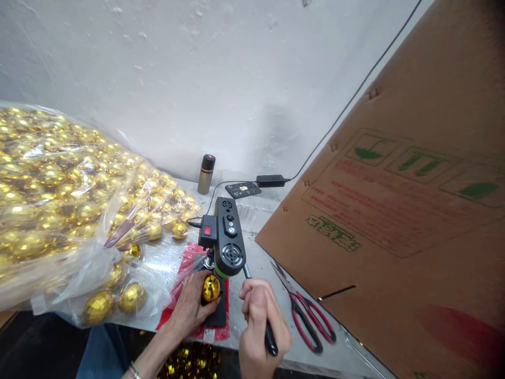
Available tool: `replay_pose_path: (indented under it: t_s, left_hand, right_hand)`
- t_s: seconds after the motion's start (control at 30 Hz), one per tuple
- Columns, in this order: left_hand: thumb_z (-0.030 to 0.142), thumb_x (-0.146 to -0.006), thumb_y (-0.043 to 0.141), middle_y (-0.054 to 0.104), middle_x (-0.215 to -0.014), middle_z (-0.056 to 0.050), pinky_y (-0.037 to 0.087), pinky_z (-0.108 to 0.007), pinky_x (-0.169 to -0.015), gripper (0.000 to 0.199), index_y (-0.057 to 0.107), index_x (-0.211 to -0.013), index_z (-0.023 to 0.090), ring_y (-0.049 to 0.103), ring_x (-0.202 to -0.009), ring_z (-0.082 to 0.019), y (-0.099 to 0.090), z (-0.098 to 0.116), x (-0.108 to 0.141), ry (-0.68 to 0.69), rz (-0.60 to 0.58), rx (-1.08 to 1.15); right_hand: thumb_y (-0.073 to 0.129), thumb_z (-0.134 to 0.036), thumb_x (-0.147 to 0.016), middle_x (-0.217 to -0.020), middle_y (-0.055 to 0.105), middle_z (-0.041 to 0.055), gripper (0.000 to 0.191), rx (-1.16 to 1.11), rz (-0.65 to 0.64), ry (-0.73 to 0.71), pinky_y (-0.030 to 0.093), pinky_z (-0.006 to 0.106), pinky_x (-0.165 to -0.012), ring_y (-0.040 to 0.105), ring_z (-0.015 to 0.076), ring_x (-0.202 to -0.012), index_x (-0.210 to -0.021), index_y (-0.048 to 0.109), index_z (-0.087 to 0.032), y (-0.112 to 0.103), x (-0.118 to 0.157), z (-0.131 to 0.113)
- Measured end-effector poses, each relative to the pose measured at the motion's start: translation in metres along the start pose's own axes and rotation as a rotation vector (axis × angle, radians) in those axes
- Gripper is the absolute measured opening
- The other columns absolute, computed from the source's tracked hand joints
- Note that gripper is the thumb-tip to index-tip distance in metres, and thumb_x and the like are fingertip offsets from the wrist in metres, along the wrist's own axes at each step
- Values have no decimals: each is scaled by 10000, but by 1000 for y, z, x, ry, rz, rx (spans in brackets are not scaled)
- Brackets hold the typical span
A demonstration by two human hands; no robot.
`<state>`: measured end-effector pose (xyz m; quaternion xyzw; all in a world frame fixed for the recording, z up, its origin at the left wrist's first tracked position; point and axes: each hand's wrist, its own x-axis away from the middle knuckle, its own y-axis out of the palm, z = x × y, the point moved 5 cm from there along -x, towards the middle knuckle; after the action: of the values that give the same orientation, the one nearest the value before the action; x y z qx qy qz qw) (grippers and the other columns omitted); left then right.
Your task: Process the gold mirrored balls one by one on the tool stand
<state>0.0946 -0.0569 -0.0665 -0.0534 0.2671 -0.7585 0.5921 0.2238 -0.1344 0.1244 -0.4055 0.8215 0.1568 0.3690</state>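
With my left hand (192, 301) I hold one faceted gold ball (211, 288), my thumb on its near side and my fingers curled at its left. The ball is on the base of the black bench machine (231, 234), below the front end of its head; whether the head touches it, I cannot tell. My right hand (263, 322) is closed around the black lever handle (271, 339), whose end comes out under my fist. The base stands on a red plastic sheet (226, 323), close to the front edge of the table (249, 223). On my left side there is little room: the clear plastic bag (81, 168), full of gold balls, spreads almost to my forearm, and its loose folds hang at the table edge. On my right, a narrow bare strip separates my fist from the scissors (311, 318), which lie with handles toward me and blades pointing away. Just behind them the cardboard box (394, 210) leans its big side along the table and closes that direction. Beyond the machine are the capped bottle (205, 176), the phone (243, 189) and the power adapter (270, 181), with some bare surface around them before the wall (177, 79).
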Motion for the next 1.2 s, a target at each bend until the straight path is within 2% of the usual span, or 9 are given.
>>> replay_pose_path:
  t_s: [0.1, 0.27, 0.37, 0.47, 0.8, 1.2]
  left_hand:
    - [327, -834, 817, 786, -1164, -121, 600, -560, -1003, 418, 723, -1228, 226, 727, -1119, -386, 1, 2, -5, -24, -22, -72]
    - [291, -791, 827, 766, -1145, -107, 582, -538, -998, 445, 721, -1217, 226, 708, -1101, -377, 3, -2, -5, -42, -56, -103]
    - [301, -786, 838, 758, -1136, -97, 576, -521, -989, 451, 722, -1217, 235, 702, -1087, -368, 3, -5, -4, -38, -47, -99]
    - [328, -812, 835, 753, -1111, -87, 571, -504, -975, 419, 718, -1206, 242, 695, -1069, -356, 4, -5, -2, -47, -45, -94]
    - [290, -791, 837, 745, -1096, -78, 557, -485, -961, 404, 706, -1170, 241, 684, -1041, -345, 5, -3, 0, -60, -41, -102]
    - [248, -787, 838, 735, -1082, -73, 563, -479, -955, 439, 689, -1199, 233, 681, -1043, -334, 10, -8, 3, -31, -24, -137]
  right_hand:
    - [476, -169, -1142, -688, 524, -36, 400, -1, 1, -1, 390, 263, -545, 527, 110, -584, -754, 549, -229, -2, 5, 3]
    - [483, -164, -1122, -671, 516, -33, 378, 25, 45, -69, 379, 291, -555, 547, 134, -598, -754, 528, -240, -2, 24, 17]
    - [446, -164, -1128, -661, 499, -41, 406, 64, 112, -139, 403, 283, -574, 535, 126, -587, -733, 493, -246, -1, 39, 28]
    - [419, -189, -1141, -692, 530, -44, 418, 99, 98, -167, 443, 281, -620, 530, 117, -592, -732, 488, -248, 2, 47, 37]
    - [403, -188, -1129, -706, 544, -55, 387, 117, 130, -129, 456, 318, -687, 511, 126, -586, -757, 490, -254, 2, 55, 41]
    - [420, -171, -1112, -722, 503, -48, 389, 78, 225, -138, 426, 286, -633, 454, 124, -606, -733, 454, -251, 8, 62, 47]
